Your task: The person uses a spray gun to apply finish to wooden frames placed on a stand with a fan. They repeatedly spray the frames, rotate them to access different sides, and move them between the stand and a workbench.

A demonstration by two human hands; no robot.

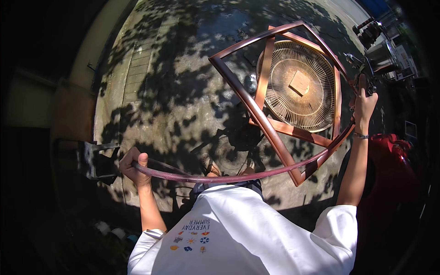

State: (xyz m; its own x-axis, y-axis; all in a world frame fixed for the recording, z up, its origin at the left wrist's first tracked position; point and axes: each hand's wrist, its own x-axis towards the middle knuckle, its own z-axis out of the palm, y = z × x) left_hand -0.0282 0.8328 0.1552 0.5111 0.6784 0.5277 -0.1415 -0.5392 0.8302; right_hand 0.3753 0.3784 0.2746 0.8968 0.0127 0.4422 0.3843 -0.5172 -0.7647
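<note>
Sunlit concrete ground [176,98] is being dappled by leaf shadows, and above it, right of centre, a round wire grille [305,107] is being topped at its middle by a square tan block [299,83]. Around and partly across the grille, its rim is being overlapped by a smaller brown frame [264,75], which is itself being crossed by a larger, darker frame [257,118] set at an angle. Part of a reddish-purple hose [220,178] is being gripped in the left hand [134,168], its fingers being wrapped round and its thumb being held upward. From there the hose is being carried in a curve before the white shirt [252,229] toward the right hand [365,106]. By that hand, closed around it, a dark tool [369,73] is being held beside the larger frame's right corner; whether that corner is also being touched cannot be told.
</note>
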